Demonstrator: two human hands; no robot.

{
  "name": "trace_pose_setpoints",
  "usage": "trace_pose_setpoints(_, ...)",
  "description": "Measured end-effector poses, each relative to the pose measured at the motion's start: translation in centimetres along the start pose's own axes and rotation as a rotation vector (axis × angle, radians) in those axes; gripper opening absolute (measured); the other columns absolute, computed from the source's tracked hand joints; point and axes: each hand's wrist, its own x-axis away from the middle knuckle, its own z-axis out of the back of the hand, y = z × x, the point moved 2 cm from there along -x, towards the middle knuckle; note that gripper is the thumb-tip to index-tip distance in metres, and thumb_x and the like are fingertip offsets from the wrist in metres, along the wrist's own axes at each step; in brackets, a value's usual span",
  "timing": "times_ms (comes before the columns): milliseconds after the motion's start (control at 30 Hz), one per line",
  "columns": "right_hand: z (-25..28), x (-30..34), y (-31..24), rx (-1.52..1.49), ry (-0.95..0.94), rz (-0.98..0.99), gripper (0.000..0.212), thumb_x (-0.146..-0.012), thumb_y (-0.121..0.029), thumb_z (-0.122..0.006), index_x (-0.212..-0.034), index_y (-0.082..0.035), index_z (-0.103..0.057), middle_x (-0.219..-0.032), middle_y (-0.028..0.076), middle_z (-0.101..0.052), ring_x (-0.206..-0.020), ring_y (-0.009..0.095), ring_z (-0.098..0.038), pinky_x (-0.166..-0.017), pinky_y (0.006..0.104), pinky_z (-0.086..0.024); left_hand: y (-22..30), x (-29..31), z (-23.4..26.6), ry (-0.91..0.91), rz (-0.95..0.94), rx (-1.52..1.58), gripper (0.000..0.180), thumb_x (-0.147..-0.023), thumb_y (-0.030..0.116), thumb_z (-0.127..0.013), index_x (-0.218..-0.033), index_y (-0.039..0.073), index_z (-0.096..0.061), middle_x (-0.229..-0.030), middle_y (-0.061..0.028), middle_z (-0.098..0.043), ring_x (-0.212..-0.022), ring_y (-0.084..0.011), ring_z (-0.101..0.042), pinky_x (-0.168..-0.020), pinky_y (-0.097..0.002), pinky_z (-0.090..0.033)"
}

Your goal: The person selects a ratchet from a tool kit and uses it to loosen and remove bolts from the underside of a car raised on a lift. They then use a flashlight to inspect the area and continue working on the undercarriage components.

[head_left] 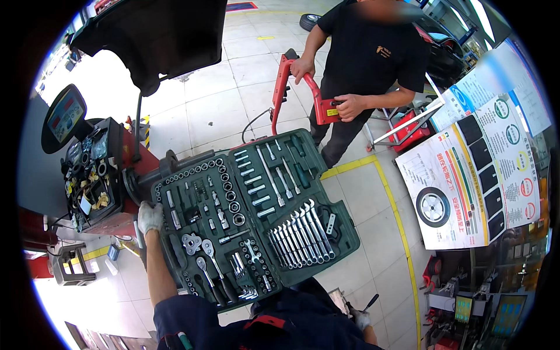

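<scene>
A large green tool case (344, 248) lies unfolded in front of me, with sockets, ratchets (213, 262) and a fanned row of combination wrenches (300, 236) in its moulded slots. My left hand (150, 217), in a pale work glove, is closed on the case's left edge. Low at the right, partly hidden by my body, my gloved right hand (361, 319) appears closed around a slim tool with a dark handle (372, 301); its exact kind is unclear. Beside that hand is a pale flat object (338, 301).
Opposite me a person (373, 64) in black holds a red machine arm (315, 96). A red machine with a parts-filled tray (93, 175) and a round display (64, 116) stands left. Printed boards (437, 192) and equipment line the right, past a yellow floor line (396, 227).
</scene>
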Motion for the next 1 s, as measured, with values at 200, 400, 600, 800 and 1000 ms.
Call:
trace_pose_setpoints(200,0.6,0.7,-8.1,-0.305,0.153,-0.447,0.036,-0.086,-0.033,-0.074,-0.095,0.002,-0.073,-0.069,0.014,-0.067,-0.050,0.021,-0.062,-0.043,0.0349,-0.050,-6.8,3.7,-2.5,-0.320,0.199,1.293,0.018,-0.092,0.019,-0.064,-0.105,0.007,-0.064,-0.102,-0.0140,-0.072,-0.089,-0.0236,-0.069,-0.078,-0.0355,-0.056)
trace_pose_setpoints(400,1.0,-0.8,-8.9,-0.368,0.151,-0.399,0.030,-0.088,-0.032,-0.073,-0.086,-0.002,-0.071,-0.057,0.008,-0.058,-0.043,0.018,-0.053,-0.041,0.0332,-0.041,-0.1,9.6,0.0,-0.408,0.113,1.824,0.022,-0.091,0.013,-0.064,-0.112,0.010,-0.057,-0.109,-0.0129,-0.068,-0.088,-0.0243,-0.066,-0.075,-0.0357,-0.055)
trace_pose_setpoints(600,4.5,-2.2,-14.8,-0.400,0.174,-0.217,0.026,-0.094,-0.024,-0.069,-0.095,0.002,-0.071,-0.062,0.004,-0.060,-0.047,0.013,-0.053,-0.045,0.0301,-0.041,11.6,13.5,-0.6,-0.724,-0.061,1.910,0.018,-0.090,0.011,-0.064,-0.107,0.008,-0.060,-0.101,-0.0101,-0.066,-0.083,-0.0194,-0.064,-0.071,-0.0323,-0.054)
trace_pose_setpoints(800,11.7,-1.0,-29.8,-0.359,0.193,0.247,0.030,-0.094,-0.026,-0.070,-0.105,0.001,-0.071,-0.066,0.000,-0.058,-0.056,0.008,-0.049,-0.052,0.0259,-0.039,30.2,26.0,-5.0,-1.135,-0.254,1.606,0.036,-0.100,0.028,-0.067,-0.122,0.000,-0.061,-0.096,-0.0062,-0.061,-0.076,-0.0150,-0.057,-0.064,-0.0279,-0.045)
trace_pose_setpoints(1000,22.3,0.5,-33.7,-0.436,0.177,0.624,0.037,-0.088,-0.013,-0.073,-0.121,0.005,-0.068,-0.087,0.007,-0.070,-0.074,0.015,-0.064,-0.069,0.0298,-0.052,46.1,38.9,-8.1,-1.358,-0.483,1.351,0.053,-0.097,0.043,-0.071,-0.124,-0.002,-0.060,-0.088,-0.0005,-0.054,-0.068,-0.0102,-0.046,-0.061,-0.0266,-0.039)
